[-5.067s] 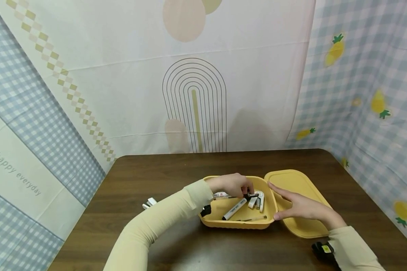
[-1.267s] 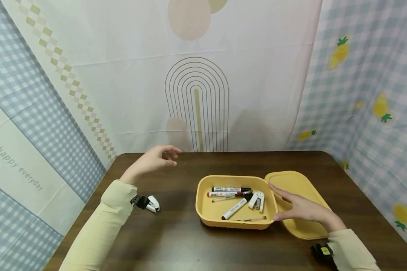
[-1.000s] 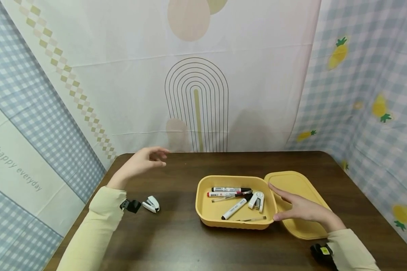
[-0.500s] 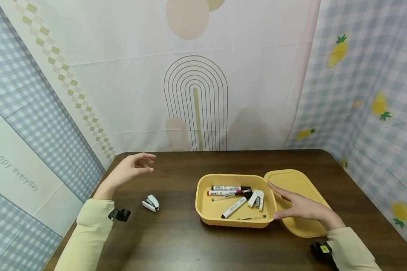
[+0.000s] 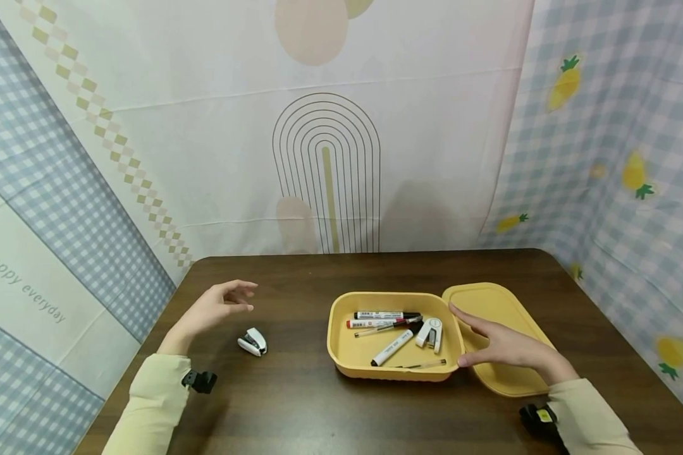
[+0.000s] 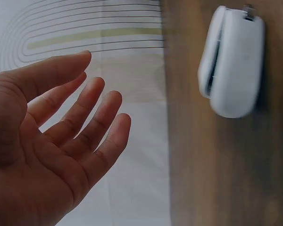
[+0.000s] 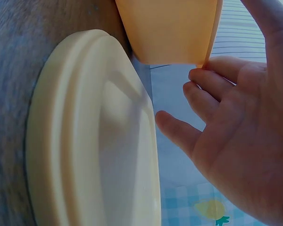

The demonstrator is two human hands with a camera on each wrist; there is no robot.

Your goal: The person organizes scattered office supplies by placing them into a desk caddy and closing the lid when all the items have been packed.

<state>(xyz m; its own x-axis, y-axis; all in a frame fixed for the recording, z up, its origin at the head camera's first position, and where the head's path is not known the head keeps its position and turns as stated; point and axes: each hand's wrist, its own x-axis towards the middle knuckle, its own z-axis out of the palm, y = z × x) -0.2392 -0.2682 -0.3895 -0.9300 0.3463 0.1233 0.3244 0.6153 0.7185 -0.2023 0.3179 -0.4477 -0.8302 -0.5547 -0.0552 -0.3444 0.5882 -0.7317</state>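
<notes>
My left hand (image 5: pixel 213 308) hovers over the left part of the table, fingers loosely bent and holding nothing. Just right of it, below in the head view, a small white stapler (image 5: pixel 253 342) lies on the wood; the left wrist view shows this stapler (image 6: pixel 238 61) apart from the fingers. My right hand (image 5: pixel 506 341) spreads thumb and fingers against the right side of a yellow box (image 5: pixel 398 374). Inside lie a black-capped marker (image 5: pixel 378 315), a red-ended marker (image 5: pixel 370 324), a diagonal white marker (image 5: pixel 393 349), two thin pens and another white stapler (image 5: pixel 429 335).
A yellow lid (image 5: pixel 498 300) lies right of the box, partly under my right hand. The dark wooden table (image 5: pixel 296 411) ends at a fabric-covered wall behind. Brown tabletop shows between the left stapler and the box.
Five seconds ago my left hand was inside the box among the pens. It has since come out, moved left and lowered towards the stapler on the table. My right hand stays at the box.
</notes>
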